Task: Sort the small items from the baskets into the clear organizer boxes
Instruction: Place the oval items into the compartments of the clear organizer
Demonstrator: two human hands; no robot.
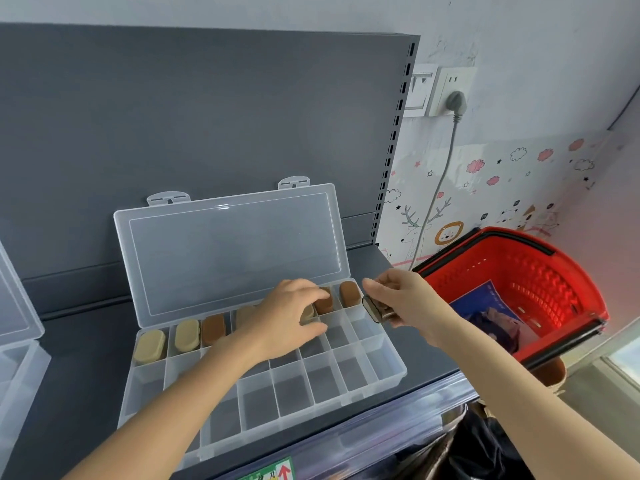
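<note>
left hand (289,318) round beige case (308,312), right hand (401,297) round dark case (373,309)

The single head-worn camera looked forward and down, close above the open clear organizer box (349,370) at mid-frame, with the red basket (540,282) right of it and the grey back panel (207,116) behind it.

I count two clear organizer boxes: the open box (384,362) in the middle and a second box (20,368) cut by the left edge. There is one red basket (540,282). There are four beige oval items (149,346) (187,336) (244,315) (308,311), three brown oval items (213,329) (325,303) (349,293) and one dark item (375,310). Two hands are in view, the left hand (287,317) and the right hand (398,296).
</note>
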